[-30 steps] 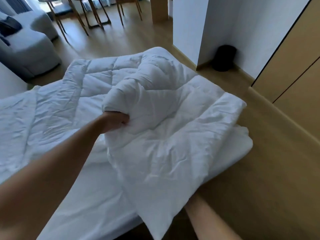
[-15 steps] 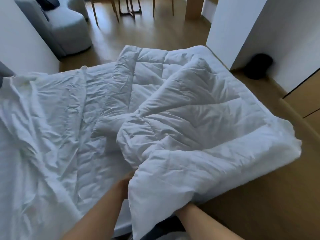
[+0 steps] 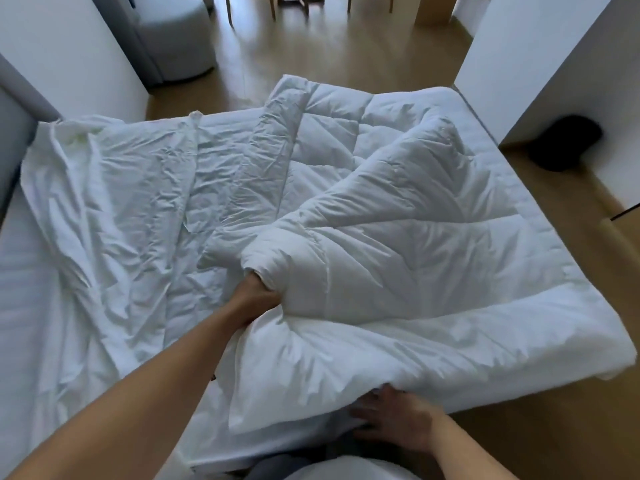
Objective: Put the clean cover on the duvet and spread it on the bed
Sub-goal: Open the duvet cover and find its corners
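Observation:
A white quilted duvet (image 3: 398, 230) lies folded and bunched over the right half of the bed (image 3: 20, 271). A thin, wrinkled white cover (image 3: 114, 188) is spread over the bed's left and middle. My left hand (image 3: 258, 296) grips a bunched fold of the duvet near the bed's middle. My right hand (image 3: 391, 414) is at the near edge under the duvet's front corner, fingers spread against the fabric; its fingertips are hidden by the duvet.
A white wall corner (image 3: 540, 57) and a black bin (image 3: 562, 142) stand right of the bed. Wooden floor (image 3: 329, 53) runs beyond the foot, with a grey armchair (image 3: 173, 39) and chair legs at the back. A wardrobe panel edges the far right.
The duvet has been laid lower and wider over the bed's right side. My left hand moved forward with its fold. My right hand has come out into view at the front corner.

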{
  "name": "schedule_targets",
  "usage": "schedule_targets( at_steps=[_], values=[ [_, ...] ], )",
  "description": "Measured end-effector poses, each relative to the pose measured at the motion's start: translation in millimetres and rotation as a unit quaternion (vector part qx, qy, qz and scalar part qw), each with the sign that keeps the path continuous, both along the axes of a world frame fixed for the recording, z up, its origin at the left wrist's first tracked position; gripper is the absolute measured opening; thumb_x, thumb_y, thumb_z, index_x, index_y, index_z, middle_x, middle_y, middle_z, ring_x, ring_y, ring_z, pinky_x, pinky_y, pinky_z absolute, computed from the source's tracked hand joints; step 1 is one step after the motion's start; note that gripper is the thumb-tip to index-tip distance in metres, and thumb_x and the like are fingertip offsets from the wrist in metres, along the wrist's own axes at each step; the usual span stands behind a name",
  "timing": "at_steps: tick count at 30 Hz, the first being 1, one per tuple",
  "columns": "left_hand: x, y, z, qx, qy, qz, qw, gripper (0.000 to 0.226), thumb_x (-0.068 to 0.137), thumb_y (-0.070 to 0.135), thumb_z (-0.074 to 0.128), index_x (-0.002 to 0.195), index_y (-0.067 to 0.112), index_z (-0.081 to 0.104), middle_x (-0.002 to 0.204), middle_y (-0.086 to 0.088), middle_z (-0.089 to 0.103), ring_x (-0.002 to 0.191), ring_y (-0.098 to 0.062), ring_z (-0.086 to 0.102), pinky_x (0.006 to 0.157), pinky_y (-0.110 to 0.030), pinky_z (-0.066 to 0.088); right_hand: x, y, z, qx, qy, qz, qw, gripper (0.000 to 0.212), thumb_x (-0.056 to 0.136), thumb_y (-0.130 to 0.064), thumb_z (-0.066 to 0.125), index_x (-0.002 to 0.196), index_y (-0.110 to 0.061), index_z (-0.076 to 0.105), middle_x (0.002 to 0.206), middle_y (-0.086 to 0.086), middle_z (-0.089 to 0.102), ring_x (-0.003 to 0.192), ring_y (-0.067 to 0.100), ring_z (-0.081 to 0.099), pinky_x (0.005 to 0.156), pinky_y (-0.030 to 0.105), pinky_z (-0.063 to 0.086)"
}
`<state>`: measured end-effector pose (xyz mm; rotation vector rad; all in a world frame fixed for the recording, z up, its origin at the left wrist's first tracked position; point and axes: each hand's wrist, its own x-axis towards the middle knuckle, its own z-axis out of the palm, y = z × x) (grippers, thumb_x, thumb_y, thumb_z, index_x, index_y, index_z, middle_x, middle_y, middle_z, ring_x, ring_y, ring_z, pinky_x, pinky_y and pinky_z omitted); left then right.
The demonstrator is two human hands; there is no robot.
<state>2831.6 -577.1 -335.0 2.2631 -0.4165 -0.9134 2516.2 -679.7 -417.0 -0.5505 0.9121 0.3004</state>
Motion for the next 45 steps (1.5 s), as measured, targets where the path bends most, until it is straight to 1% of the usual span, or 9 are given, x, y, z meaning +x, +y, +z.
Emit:
schedule_targets(
  at_steps=[3, 6, 11, 18, 27, 30, 34, 39, 45],
  values=[
    [9.4, 2.6, -2.0, 0.032, -0.022, -0.001, 0.999, 0.067, 0.066, 0.010, 0.067, 0.133, 0.004, 0.060, 0.129, -0.015, 0.064, 0.121, -0.027, 0.061, 0.092, -0.030, 0.048, -7.8, -37.9, -12.3, 0.077, 0.014, -0.236, 0.968, 0.118, 0.044, -0.072, 0.088, 0.136, -0.009, 0.054, 0.142, 0.029, 0.052, 0.131, 0.052, 0.046, 0.111, 0.066, 0.032],
    [18.1, 4.5, 3.0, 0.074, -0.062, -0.032, 0.995, 0.033, 0.078, 0.001, 0.067, 0.109, 0.011, 0.063, 0.119, -0.025, 0.068, 0.109, -0.033, 0.067, 0.089, -0.038, 0.052, 39.8, -42.3, -21.9, 0.078, 0.131, -0.299, 0.942, 0.091, 0.064, -0.063, 0.084, 0.128, -0.006, 0.054, 0.129, 0.031, 0.060, 0.121, 0.049, 0.055, 0.107, 0.066, 0.038],
    [83.7, 35.2, 36.8, 0.081, -0.188, -0.058, 0.977, 0.035, 0.077, 0.002, 0.067, 0.111, -0.002, 0.072, 0.112, -0.024, 0.071, 0.106, -0.032, 0.068, 0.080, -0.034, 0.050, 127.7, 12.2, -13.5, -0.045, 0.162, -0.204, 0.964, 0.035, 0.091, -0.006, 0.064, 0.124, 0.006, 0.062, 0.103, 0.021, 0.073, 0.091, 0.035, 0.070, 0.084, 0.045, 0.057],
    [192.5, 160.9, 48.7, 0.218, -0.204, -0.016, 0.954, 0.025, 0.073, 0.015, 0.069, 0.091, -0.002, 0.067, 0.103, -0.031, 0.068, 0.092, -0.038, 0.065, 0.071, -0.034, 0.044, 229.1, 156.8, 21.7, -0.107, 0.141, 0.015, 0.984, 0.034, 0.099, -0.017, 0.050, 0.130, -0.005, 0.058, 0.123, 0.015, 0.067, 0.113, 0.032, 0.065, 0.084, 0.036, 0.054],
    [102.9, 207.1, -71.3, 0.169, -0.036, 0.049, 0.984, 0.090, 0.091, 0.045, 0.065, 0.160, 0.016, 0.016, 0.157, -0.027, 0.027, 0.141, -0.045, 0.034, 0.115, -0.050, 0.035, 203.2, 182.8, 9.2, -0.162, 0.186, 0.012, 0.969, 0.039, 0.092, -0.036, 0.070, 0.120, -0.010, 0.062, 0.121, 0.009, 0.068, 0.100, 0.026, 0.066, 0.087, 0.039, 0.056],
    [52.3, 170.1, -79.3, 0.086, -0.084, -0.129, 0.984, 0.089, 0.089, 0.051, 0.066, 0.161, 0.032, 0.016, 0.167, -0.012, 0.005, 0.152, -0.034, 0.012, 0.122, -0.048, 0.018, 207.9, 182.5, 11.8, -0.180, 0.194, 0.096, 0.960, 0.048, 0.086, -0.057, 0.068, 0.116, -0.021, 0.062, 0.115, 0.001, 0.068, 0.104, 0.022, 0.064, 0.089, 0.036, 0.053],
    [16.7, 126.2, -83.6, 0.106, -0.026, -0.348, 0.931, 0.082, 0.078, 0.054, 0.065, 0.153, 0.041, 0.035, 0.168, -0.004, 0.007, 0.153, -0.030, 0.008, 0.120, -0.058, 0.022, 192.8, 158.7, 14.7, -0.186, 0.172, 0.160, 0.954, 0.029, 0.090, -0.035, 0.061, 0.115, -0.020, 0.061, 0.110, 0.001, 0.059, 0.099, 0.021, 0.056, 0.085, 0.034, 0.049],
    [0.4, 116.5, -107.1, 0.225, -0.063, -0.425, 0.875, 0.124, 0.060, 0.070, 0.077, 0.157, 0.044, 0.004, 0.163, -0.007, -0.024, 0.152, -0.038, -0.015, 0.111, -0.079, 0.016, 135.7, 97.7, 7.4, -0.258, 0.198, 0.125, 0.937, 0.030, 0.089, -0.038, 0.067, 0.107, -0.015, 0.068, 0.106, 0.004, 0.070, 0.087, 0.021, 0.066, 0.081, 0.035, 0.050],
    [-62.0, 112.4, -163.8, 0.235, -0.290, -0.340, 0.863, 0.152, 0.050, 0.061, 0.089, 0.160, 0.022, -0.010, 0.161, -0.024, -0.027, 0.152, -0.044, -0.016, 0.105, -0.085, 0.008, 52.8, -5.9, -47.6, -0.486, 0.429, 0.040, 0.761, 0.076, 0.080, -0.063, 0.069, 0.136, -0.015, 0.050, 0.143, 0.012, 0.043, 0.127, 0.035, 0.046, 0.103, 0.047, 0.040]
  ],
)
